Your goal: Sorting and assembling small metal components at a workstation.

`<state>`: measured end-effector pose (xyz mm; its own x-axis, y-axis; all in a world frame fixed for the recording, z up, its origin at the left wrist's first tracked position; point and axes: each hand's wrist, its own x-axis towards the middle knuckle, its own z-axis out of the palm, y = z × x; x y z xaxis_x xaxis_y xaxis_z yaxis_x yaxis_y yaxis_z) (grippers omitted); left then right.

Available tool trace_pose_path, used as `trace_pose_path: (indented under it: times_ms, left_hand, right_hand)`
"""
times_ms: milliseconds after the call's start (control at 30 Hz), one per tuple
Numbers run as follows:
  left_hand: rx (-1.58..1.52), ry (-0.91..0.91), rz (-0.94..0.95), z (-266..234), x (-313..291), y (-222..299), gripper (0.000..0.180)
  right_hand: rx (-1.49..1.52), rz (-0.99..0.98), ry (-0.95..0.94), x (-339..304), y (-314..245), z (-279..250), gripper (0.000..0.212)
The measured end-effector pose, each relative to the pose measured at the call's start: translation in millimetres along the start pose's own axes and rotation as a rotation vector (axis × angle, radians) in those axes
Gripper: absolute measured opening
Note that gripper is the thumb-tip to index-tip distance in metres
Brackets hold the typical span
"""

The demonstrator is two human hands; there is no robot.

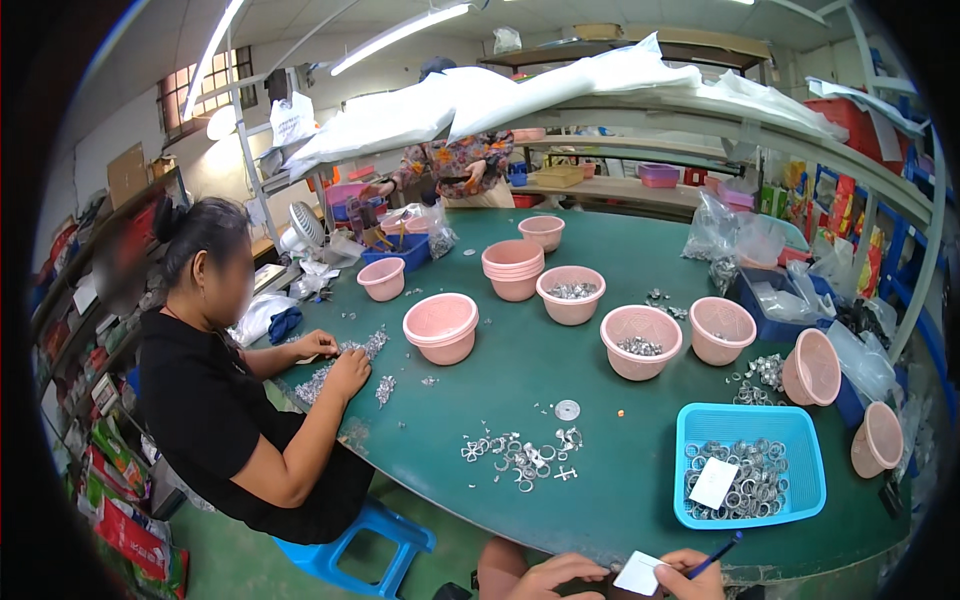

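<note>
At the table's near edge my right hand (692, 575) is closed, with a blue pen (716, 554) sticking out to the upper right. Its thumb and finger also pinch a small white card (641, 573). To the left of the card is my left hand (560, 577), its fingers bent together near a small greyish bit that I cannot make out. The lower part of both hands is cut off by the picture's edge. A bright blue plastic basket (752, 412) stands just beyond my right hand, holding many metal rings (765, 490) and a white paper slip (713, 483).
Loose metal pieces (528, 456) and a round disc (567, 410) lie on the green table (450, 480). Several pink bowls (440, 322) stand farther back; two tilt at right. A co-worker (225, 400) sorts small parts at left; another person (465, 165) stands behind the shelf.
</note>
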<state>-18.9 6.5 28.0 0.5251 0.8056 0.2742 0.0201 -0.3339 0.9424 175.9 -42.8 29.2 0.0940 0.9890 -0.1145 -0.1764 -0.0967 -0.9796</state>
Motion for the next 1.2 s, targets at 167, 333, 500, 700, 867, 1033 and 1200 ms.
trace_pose_path:
  times_ms: [167,333,500,700,867,1033,1200]
  left_hand:
    - [-0.12,0.201,-0.053,19,-4,-20,0.02]
    - [-0.666,0.23,-0.074,21,-1,-26,0.013]
    - [-0.773,0.213,-0.016,21,1,-28,0.013]
    - [-0.632,0.294,-0.021,26,-2,-26,0.019]
    - [-0.448,0.304,0.014,29,-1,-28,0.017]
    - [-0.456,0.283,0.02,28,1,-25,0.016]
    - [-0.477,0.257,0.023,27,0,-28,0.018]
  right_hand:
    - [0.239,0.079,0.042,3,-3,35,0.026]
    - [0.186,0.149,-0.06,7,11,42,0.033]
    - [0.223,0.155,-0.039,6,9,47,0.024]
    - [-0.083,0.027,-0.046,4,3,47,0.021]
    - [-0.438,-0.287,-0.101,8,21,36,0.017]
    - [0.088,0.089,-0.22,11,7,32,0.02]
    - [0.227,0.255,-0.253,10,-1,29,0.023]
